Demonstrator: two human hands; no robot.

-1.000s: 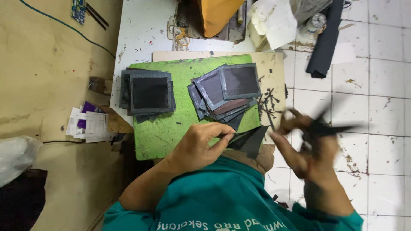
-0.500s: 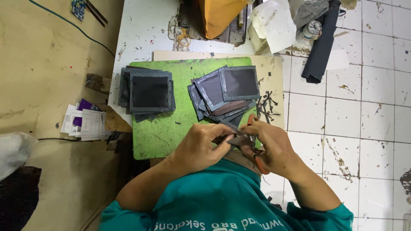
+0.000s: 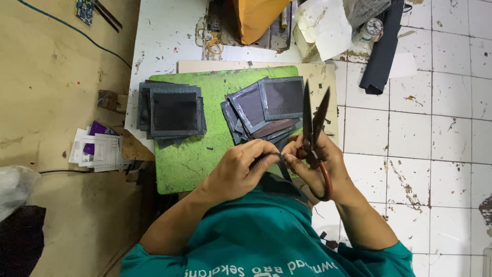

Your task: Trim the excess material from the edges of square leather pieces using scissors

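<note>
Both hands pinch a dark strip [image 3: 281, 165]; the right hand [image 3: 318, 166] also grips scissors [image 3: 312, 128], blades apart. Left hand [image 3: 241, 172] steadies it; trimming seems underway, needing careful alignment.

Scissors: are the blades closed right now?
No. The scissors in the right hand point up with their two blade tips spread apart.

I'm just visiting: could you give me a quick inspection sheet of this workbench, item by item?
Surface: green mat on a worn white table.
Job's things: dark strip pinched by both hands; scissors, blades apart, pointing away.
Clutter: left stack and fanned stack of dark squares; papers; orange bag.
Hands: left hand grips the strip; right hand holds the scissors.
Cables: blue cable on the floor.
Surroundings: stained white tiles.
</note>
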